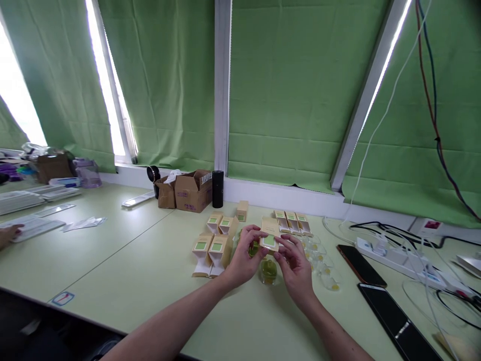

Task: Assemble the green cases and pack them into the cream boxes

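My left hand (245,256) and my right hand (295,268) together hold a small tan box with a green window (269,235) just above the table, fingers curled round its lower edges. Right below it a small yellow-green bottle (269,269) stands on the table. To the left of my hands stand several open tan boxes with green windows (210,253). Three more such boxes (293,222) lie in a row behind my hands. Several clear plastic trays (323,265) lie to the right of my right hand.
Two dark phones (359,264) lie at the right, beside a white power strip (398,255) with tangled cables. Brown cardboard boxes (191,190) and a black cylinder (217,189) stand by the window sill. Another person's hand (8,234) rests at the far left near white trays.
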Demonstrator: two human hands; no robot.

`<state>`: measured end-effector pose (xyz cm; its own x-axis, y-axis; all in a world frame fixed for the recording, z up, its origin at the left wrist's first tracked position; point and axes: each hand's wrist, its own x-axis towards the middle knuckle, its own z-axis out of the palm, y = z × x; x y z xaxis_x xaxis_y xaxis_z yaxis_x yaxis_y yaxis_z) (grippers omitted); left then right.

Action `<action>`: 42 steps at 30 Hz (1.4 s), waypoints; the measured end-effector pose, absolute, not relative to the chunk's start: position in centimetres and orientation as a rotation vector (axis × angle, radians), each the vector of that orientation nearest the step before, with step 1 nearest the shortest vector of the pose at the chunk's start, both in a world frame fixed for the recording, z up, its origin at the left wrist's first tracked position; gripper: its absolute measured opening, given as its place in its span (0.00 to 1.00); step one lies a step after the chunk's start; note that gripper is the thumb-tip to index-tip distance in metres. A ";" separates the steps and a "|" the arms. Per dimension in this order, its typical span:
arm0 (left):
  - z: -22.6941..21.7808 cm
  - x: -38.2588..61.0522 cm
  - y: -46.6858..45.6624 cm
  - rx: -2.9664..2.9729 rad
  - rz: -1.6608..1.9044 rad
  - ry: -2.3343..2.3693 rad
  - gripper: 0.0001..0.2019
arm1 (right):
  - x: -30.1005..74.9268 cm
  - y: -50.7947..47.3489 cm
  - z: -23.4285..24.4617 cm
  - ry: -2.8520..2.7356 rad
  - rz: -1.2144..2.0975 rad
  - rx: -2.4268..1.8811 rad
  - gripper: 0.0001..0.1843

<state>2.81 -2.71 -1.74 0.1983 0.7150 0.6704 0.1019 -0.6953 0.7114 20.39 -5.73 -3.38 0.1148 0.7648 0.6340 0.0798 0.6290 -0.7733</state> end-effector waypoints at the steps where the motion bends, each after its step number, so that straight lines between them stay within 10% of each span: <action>1: -1.7 2.8 -2.7 1.956 1.530 0.760 0.12 | 20.4 -5.7 -3.4 -1.383 0.582 -0.779 0.16; 42: -2.1 2.6 -2.1 2.130 1.589 0.872 0.25 | 20.4 -5.6 -2.7 -1.416 0.756 -0.662 0.31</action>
<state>2.60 -2.14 -2.05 0.1845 0.6529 0.7346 0.2684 -0.7525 0.6014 20.40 -5.63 -2.72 0.0045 0.7916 0.6110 -0.0676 0.6098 -0.7896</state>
